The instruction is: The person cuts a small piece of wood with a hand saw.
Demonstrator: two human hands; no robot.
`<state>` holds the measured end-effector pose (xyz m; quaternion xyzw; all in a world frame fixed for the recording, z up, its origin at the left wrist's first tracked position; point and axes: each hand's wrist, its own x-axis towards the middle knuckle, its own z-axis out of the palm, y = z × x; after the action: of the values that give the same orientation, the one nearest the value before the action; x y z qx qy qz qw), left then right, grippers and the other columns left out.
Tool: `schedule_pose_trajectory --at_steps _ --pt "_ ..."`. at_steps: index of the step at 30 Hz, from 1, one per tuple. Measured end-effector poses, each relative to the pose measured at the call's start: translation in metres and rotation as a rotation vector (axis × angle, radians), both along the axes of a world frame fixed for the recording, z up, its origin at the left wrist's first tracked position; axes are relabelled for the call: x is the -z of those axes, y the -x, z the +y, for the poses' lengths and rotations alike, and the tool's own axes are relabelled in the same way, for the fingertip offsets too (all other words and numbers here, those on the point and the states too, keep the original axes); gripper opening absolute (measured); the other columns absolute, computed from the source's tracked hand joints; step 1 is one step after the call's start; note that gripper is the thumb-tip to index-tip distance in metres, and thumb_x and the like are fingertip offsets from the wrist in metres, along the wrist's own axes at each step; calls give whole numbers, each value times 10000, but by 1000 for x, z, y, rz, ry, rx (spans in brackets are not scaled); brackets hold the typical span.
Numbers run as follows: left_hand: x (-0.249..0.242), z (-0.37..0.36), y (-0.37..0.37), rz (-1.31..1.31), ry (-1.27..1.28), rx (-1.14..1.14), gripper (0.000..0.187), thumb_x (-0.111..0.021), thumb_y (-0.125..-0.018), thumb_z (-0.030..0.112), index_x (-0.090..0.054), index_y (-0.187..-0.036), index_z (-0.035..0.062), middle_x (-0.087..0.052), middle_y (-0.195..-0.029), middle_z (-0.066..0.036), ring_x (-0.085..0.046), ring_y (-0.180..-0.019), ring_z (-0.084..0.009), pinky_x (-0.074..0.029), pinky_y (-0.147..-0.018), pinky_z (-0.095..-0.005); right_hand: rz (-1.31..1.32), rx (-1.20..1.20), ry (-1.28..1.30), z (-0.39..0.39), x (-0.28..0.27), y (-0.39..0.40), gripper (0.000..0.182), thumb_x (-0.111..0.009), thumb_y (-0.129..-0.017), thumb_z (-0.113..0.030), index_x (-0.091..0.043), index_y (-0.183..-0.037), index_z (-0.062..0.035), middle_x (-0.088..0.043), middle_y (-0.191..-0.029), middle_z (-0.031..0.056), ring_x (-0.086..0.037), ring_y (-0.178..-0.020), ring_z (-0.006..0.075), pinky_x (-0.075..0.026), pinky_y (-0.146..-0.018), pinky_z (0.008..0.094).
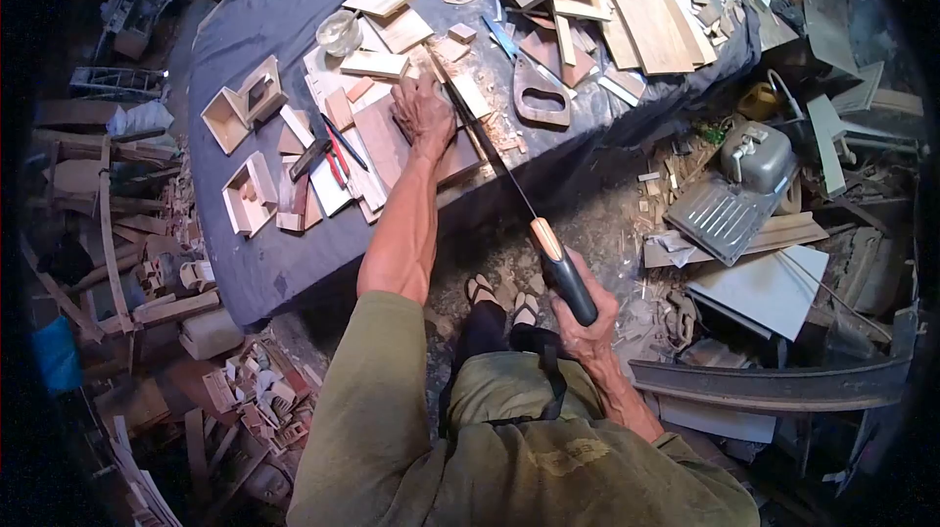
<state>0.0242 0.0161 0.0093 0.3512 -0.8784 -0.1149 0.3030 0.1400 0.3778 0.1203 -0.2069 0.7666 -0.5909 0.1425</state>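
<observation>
My right hand [587, 316] is wrapped round the black and orange handle of a handsaw [563, 272]. The long narrow blade reaches away over the table's front edge and lies along wood pieces near my left hand. With bent fingers, my left hand [423, 114] presses down on a brown wooden board [377, 140] just left of the blade. Whether its fingertips pinch a smaller piece is hidden. Sawdust and shavings [504, 135] lie right of the blade. Around the left hand are pale wood blocks [374, 65], a glass jar [339, 32], a hammer [310, 160] and red-handled pliers [338, 169].
A second handsaw [540, 96] lies to the right on the dark cloth-covered table [294, 267]. Small wooden boxes [250, 194] sit at the left, boards [627, 8] and offcuts at the back right. A metal sink [725, 218] and scrap wood [259, 390] clutter the floor.
</observation>
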Motion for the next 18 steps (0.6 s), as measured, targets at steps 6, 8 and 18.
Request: schedule_pose_trajectory --at_steps 6,8,18 --pt "-6 1 0 26 -20 26 162 -579 -885 154 -660 -1002 77 -565 -1049 -164 -514 -1049 -368 -421 -894 -513 -105 24 -36 30 1 -15 603 -642 -775 16 -572 -1371 -41 -705 -860 121 -677 -730 148 -534 -704 284" --pt "-7 -1 -1 30 -13 89 155 -581 -879 135 -641 -995 50 -557 -1028 -181 -511 -1027 -375 -415 -896 -504 -63 28 -34 31 3 -16 608 -644 -769 21 -571 -1370 -31 -708 -870 128 -679 -727 150 -536 -694 287" --pt "8 -9 1 140 82 179 159 -609 -852 75 -626 -986 -9 -541 -983 -209 -502 -991 -392 -412 -891 -481 -38 -23 18 -1 1 8 615 -652 -795 27 -546 -1398 -29 -703 -866 148 -679 -700 143 -534 -637 292"
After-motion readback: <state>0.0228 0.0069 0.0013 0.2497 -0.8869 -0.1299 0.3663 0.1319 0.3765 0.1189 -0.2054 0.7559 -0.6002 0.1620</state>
